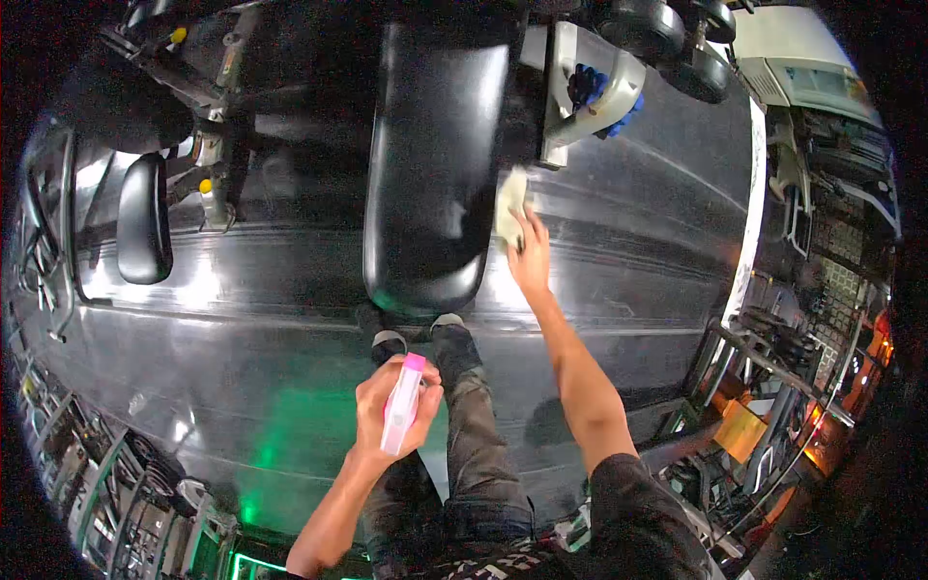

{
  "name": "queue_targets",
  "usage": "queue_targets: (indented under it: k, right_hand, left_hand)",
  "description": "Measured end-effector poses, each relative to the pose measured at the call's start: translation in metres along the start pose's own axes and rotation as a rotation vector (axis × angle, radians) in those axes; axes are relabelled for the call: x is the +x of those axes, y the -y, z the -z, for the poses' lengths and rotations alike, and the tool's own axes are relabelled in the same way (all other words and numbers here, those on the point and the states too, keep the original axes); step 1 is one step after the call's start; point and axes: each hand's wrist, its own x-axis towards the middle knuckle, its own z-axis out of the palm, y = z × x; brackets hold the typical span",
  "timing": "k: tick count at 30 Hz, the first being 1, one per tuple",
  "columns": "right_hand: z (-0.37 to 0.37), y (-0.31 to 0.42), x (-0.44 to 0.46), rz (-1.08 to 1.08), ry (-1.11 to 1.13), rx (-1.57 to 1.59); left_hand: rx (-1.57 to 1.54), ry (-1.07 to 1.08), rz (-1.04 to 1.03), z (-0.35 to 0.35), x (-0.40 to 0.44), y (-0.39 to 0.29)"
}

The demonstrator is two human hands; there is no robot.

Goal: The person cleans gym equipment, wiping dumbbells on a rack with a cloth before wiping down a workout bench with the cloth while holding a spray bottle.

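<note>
My left hand is closed around a slim white bottle with a bright pink top, held low in front of my legs. Farther forward and to the right, my right hand grips a pale cream cloth. That cloth lies against or just beside the right edge of a long black padded bench; exact contact is hard to tell. Light glares off the smooth bench cover, whose rounded near end is close to my feet.
A grey metal frame with a dark blue item stands right of the bench. Round black weights are beyond it. A smaller black pad is at left. A cardboard box sits at lower right among metal equipment.
</note>
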Motion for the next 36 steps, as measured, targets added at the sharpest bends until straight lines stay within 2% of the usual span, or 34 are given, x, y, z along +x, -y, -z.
queue_targets:
  k: [2, 3, 6, 7, 9, 11, 15, 17, 19, 21, 23, 25, 27, 29, 31, 33, 35, 36]
  right_hand:
    - [-0.014, 0.036, 0.038, 0.111, -0.128, -0.014]
    - [-0.031, 0.043, 0.051, 0.11, -0.082, -0.055]
    - [-0.069, 0.086, 0.046, 0.047, 0.249, -0.25]
    - [-0.093, 0.086, 0.033, 0.076, 0.168, -0.347]
    - [-0.089, 0.104, 0.005, 0.02, 0.288, -0.268]
    - [-0.097, 0.094, -0.04, 0.104, 0.364, -0.261]
    - [-0.059, 0.072, -0.107, 0.2, 0.559, -0.207]
    - [-0.036, 0.044, -0.125, 0.216, 0.722, -0.246]
    - [-0.016, 0.006, -0.131, 0.254, 0.757, -0.278]
    - [0.008, -0.03, -0.124, -0.15, 0.81, -0.197]
    - [0.044, -0.024, -0.077, -0.497, 0.705, 0.112]
    - [0.03, -0.058, -0.049, -0.288, 0.329, 0.157]
    - [0.016, -0.044, 0.003, -0.138, 0.065, 0.091]
    - [-0.026, -0.035, 0.041, -0.083, -0.049, 0.178]
    - [-0.06, -0.003, 0.062, 0.008, 0.034, 0.196]
    - [-0.083, 0.037, 0.051, -0.077, -0.07, -0.14]
    - [-0.092, 0.047, 0.031, -0.176, -0.052, -0.105]
    - [-0.09, 0.048, 0.016, -0.108, 0.084, -0.182]
  left_hand:
    - [0.029, -0.021, -0.026, 0.001, 0.002, -0.003]
    - [0.047, -0.045, -0.055, 0.001, 0.004, -0.005]
    - [0.141, -0.071, -0.147, 0.004, 0.009, -0.008]
    - [0.144, -0.062, -0.146, 0.004, 0.01, -0.008]
    - [0.071, -0.105, -0.124, 0.006, 0.01, -0.009]
    - [0.053, -0.101, -0.123, 0.007, 0.011, -0.01]
    - [-0.014, -0.129, -0.085, 0.011, 0.013, -0.017]
    - [-0.015, -0.12, -0.073, 0.015, 0.012, -0.018]
    - [-0.02, -0.114, -0.063, 0.019, 0.01, -0.018]
    - [-0.051, -0.128, -0.038, 0.022, 0.007, -0.017]
    - [-0.058, -0.144, -0.025, 0.025, 0.004, -0.016]
    - [-0.065, -0.163, -0.001, 0.025, 0.001, -0.012]
    - [0.003, -0.179, 0.003, 0.027, -0.004, -0.005]
    - [0.017, -0.181, 0.016, 0.027, -0.007, -0.003]
    - [0.035, -0.18, 0.03, 0.028, -0.01, -0.001]
    - [0.141, -0.078, -0.075, 0.031, -0.01, 0.0]
    - [0.114, -0.117, -0.028, 0.031, -0.013, -0.001]
    - [0.072, -0.167, 0.015, 0.031, -0.014, -0.002]
